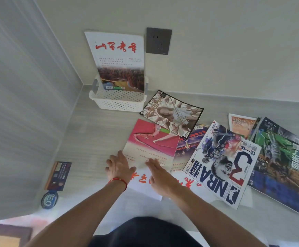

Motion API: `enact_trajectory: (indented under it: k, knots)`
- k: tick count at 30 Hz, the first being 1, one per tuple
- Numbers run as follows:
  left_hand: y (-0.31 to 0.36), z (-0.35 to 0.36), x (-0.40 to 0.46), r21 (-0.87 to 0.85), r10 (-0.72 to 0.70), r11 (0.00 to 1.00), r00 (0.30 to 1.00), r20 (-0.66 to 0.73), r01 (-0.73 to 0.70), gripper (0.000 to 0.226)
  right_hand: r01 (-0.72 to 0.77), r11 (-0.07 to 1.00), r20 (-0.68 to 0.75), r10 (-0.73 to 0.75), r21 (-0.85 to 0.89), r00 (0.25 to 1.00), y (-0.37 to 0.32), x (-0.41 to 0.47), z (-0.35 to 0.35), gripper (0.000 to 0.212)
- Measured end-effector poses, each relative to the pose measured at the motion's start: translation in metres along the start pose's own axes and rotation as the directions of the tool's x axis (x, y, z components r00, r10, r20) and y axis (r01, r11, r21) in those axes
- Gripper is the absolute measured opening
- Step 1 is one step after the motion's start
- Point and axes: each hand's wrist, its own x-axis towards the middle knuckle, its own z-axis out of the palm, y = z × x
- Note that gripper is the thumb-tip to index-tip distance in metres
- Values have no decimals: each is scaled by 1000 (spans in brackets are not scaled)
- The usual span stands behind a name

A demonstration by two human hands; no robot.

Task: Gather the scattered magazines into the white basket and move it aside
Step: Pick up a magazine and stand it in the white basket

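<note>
A white perforated basket [118, 102] stands on the grey surface against the back wall. One magazine with red calligraphy [117, 59] stands upright in it. Several magazines lie scattered to the right: a pink shoe cover [150, 141], a sepia cover [173, 113], an NBA issue [221, 163], a dark green one [284, 163]. My left hand [119, 166] rests at the pink magazine's near left edge, fingers spread. My right hand [160, 177] lies flat on its near part, fingers straight. Neither hand grips anything.
A dark wall socket [158, 41] sits right of the basket. A small dark booklet [58, 175] and a round blue badge [49, 200] lie at the left by the side wall. An orange-covered magazine [241, 124] lies at the back right.
</note>
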Motion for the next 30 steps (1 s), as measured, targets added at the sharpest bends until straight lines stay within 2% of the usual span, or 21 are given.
enact_trajectory:
  k: [3, 8, 14, 20, 24, 26, 28, 30]
  knots:
    - [-8, -3, 8, -75, -61, 995, 997, 50, 64, 87, 27, 999, 53, -29, 28, 998, 8, -3, -14, 62]
    - [-17, -10, 20, -171, -66, 982, 990, 123, 87, 87, 53, 998, 60, -51, -17, 997, 8, -2, -23, 62]
    - [-14, -9, 20, -141, -31, 989, 996, 81, 42, 59, 55, 994, 60, -49, -99, 997, 10, 1, -7, 65]
    - [-18, -11, 35, -172, -120, 973, 976, 179, 152, 72, 17, 995, 24, -15, -97, 1000, 4, 5, -9, 63]
    - [-16, -14, 42, -149, -107, 978, 964, 245, 146, 62, -23, 996, 12, 24, -90, 1000, 0, 9, -16, 59]
    - [-16, -13, 40, -148, -110, 978, 966, 233, 147, 63, -46, 996, 6, 47, -82, 999, 0, 10, -18, 57]
    - [-19, -14, 36, -197, -46, 977, 978, 203, 87, 52, -61, 995, -13, 60, -79, 998, -1, 11, -18, 55]
    - [-23, -16, 30, -304, 81, 953, 973, 216, -12, 33, -62, 993, -7, 61, -98, 998, -6, 11, -22, 52]
